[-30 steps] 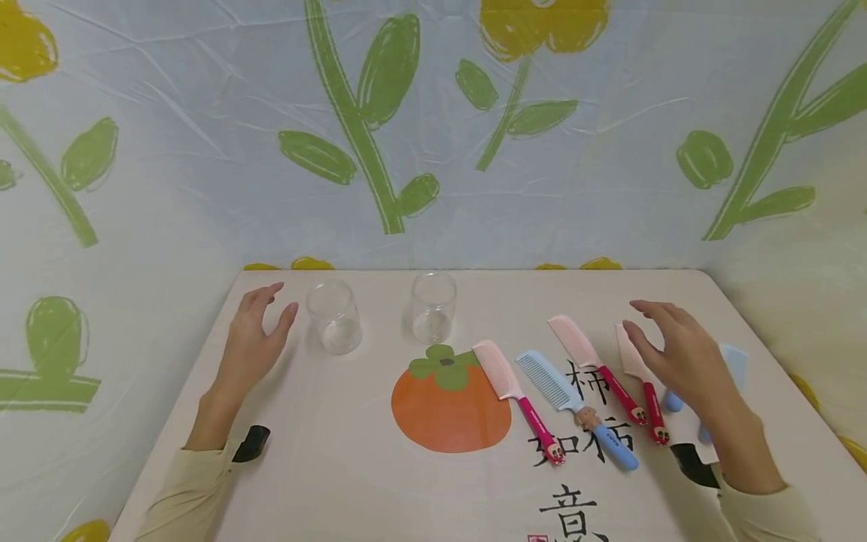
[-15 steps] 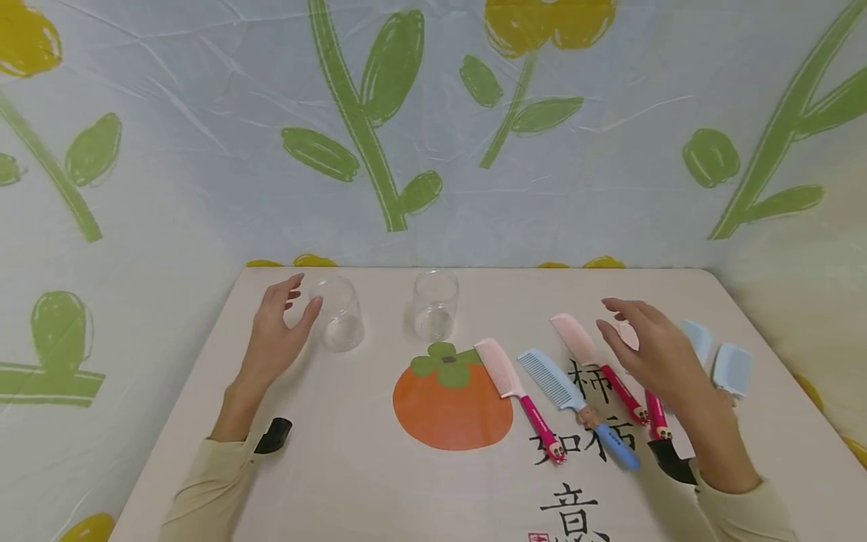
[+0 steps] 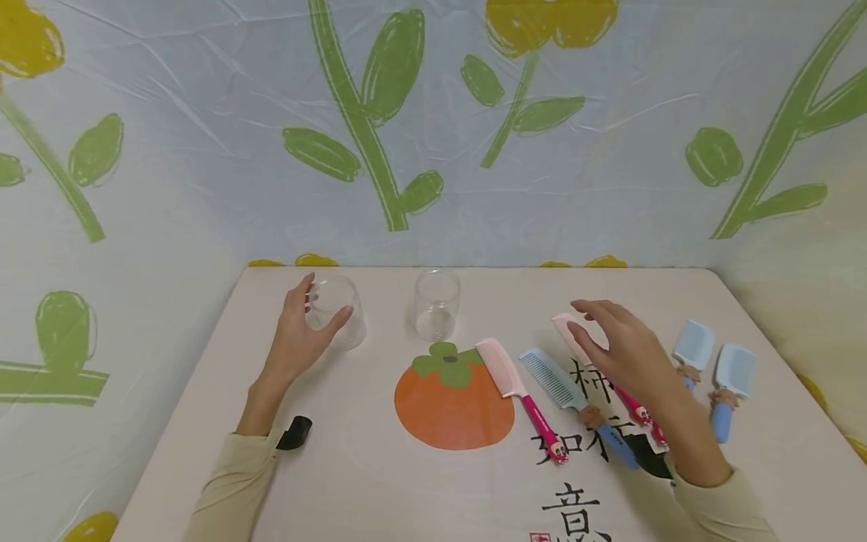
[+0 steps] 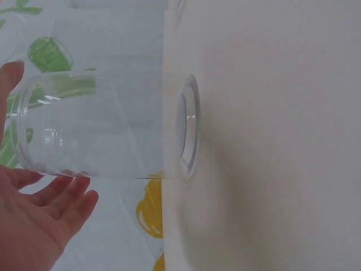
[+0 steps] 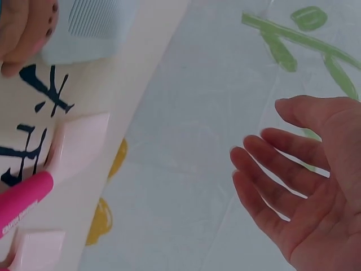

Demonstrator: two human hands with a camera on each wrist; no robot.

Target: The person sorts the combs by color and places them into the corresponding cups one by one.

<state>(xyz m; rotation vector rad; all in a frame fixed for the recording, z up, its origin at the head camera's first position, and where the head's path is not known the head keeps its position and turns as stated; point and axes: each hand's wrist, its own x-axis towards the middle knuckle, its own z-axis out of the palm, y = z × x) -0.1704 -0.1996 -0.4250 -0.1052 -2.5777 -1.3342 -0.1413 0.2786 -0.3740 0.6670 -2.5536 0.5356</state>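
My left hand (image 3: 298, 339) reaches round a clear glass (image 3: 342, 320) on the table, thumb on its near side and fingers at its far side. In the left wrist view the fingers (image 4: 59, 203) lie along the side of the glass (image 4: 107, 124); whether they touch it I cannot tell. A second clear glass (image 3: 436, 309) stands upright to the right. My right hand (image 3: 626, 350), fingers bent loosely with nothing held, hovers above the combs and partly covers a pink comb (image 3: 567, 331) with a red handle. Another pink comb (image 3: 497, 365) and a blue comb (image 3: 547, 376) lie left of it.
Two more blue combs (image 3: 694, 342) lie right of my right arm. A third red-handled comb is mostly hidden beneath that arm. The pale table (image 3: 352, 482) bears a printed persimmon (image 3: 454, 410) and black characters. Flowered cloth (image 3: 515, 203) hangs behind.
My left hand has moved right, from beside the left glass to around it. My right hand has shifted left over the combs, uncovering the blue combs at the right.
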